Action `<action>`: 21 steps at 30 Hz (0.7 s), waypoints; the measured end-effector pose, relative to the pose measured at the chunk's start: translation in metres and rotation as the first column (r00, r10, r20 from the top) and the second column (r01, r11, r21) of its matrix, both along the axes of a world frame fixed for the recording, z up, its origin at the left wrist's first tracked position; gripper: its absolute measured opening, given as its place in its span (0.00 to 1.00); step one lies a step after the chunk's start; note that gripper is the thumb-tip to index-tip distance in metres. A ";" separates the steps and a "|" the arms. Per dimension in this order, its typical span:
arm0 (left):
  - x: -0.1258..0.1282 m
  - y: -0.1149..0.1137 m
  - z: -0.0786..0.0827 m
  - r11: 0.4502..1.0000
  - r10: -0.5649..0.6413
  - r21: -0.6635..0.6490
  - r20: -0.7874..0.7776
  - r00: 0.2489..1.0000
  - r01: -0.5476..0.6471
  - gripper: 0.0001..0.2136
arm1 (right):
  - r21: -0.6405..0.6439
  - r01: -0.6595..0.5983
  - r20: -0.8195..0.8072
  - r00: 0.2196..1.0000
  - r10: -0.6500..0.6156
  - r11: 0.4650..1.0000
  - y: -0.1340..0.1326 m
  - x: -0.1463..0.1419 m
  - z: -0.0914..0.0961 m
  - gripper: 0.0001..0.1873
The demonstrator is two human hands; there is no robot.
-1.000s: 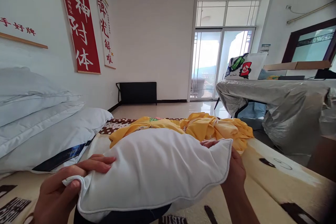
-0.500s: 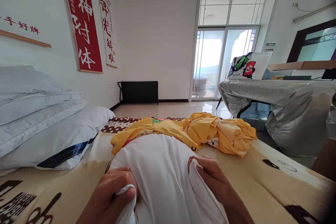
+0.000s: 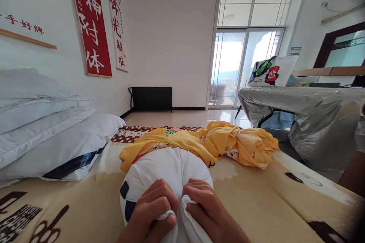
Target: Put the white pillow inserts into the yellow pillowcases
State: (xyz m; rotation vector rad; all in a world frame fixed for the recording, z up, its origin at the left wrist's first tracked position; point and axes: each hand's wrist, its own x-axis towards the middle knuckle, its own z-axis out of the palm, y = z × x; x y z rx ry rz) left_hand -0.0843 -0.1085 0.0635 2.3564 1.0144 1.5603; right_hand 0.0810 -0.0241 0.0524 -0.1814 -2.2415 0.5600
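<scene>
A plump white pillow [image 3: 168, 163] with a dark blue band on its left side lies in front of me, its far end against a rumpled yellow cloth with printed figures [image 3: 188, 140]. Whether that end goes inside the cloth, I cannot tell. My left hand [image 3: 156, 207] is closed on a fold of the pillow. Close beside it, my right hand [image 3: 201, 205] grips another fold, so the pillow creases inward between them. The pillow's near end runs out of view below.
A patterned beige blanket [image 3: 251, 197] covers the surface beneath. Several white pillows [image 3: 57, 136] are stacked at the left. On the right stands a table under silvery plastic [image 3: 322, 121], with a printed bag [image 3: 273, 70] on it. A folded black item [image 3: 152, 98] leans at the far wall.
Both hands have come inward, close together, drawing the pillow's sides toward the middle. The blue band on its left side now shows. The yellow cloth has hardly moved.
</scene>
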 end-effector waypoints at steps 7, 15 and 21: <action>0.007 0.007 -0.018 0.997 0.073 -0.039 0.087 0.994 -0.070 0.17 | 0.082 0.023 -0.102 0.995 -0.014 0.996 -0.012 -0.011 0.001 0.18; 0.024 -0.005 -0.028 0.850 0.523 -0.058 0.200 0.829 -0.523 0.15 | 0.092 0.081 -0.069 0.995 -0.075 0.992 -0.014 -0.017 -0.004 0.18; 0.018 0.005 -0.024 0.867 0.488 0.089 0.058 0.871 -0.491 0.24 | 0.019 0.051 0.112 0.992 -0.052 0.999 -0.009 -0.016 -0.008 0.17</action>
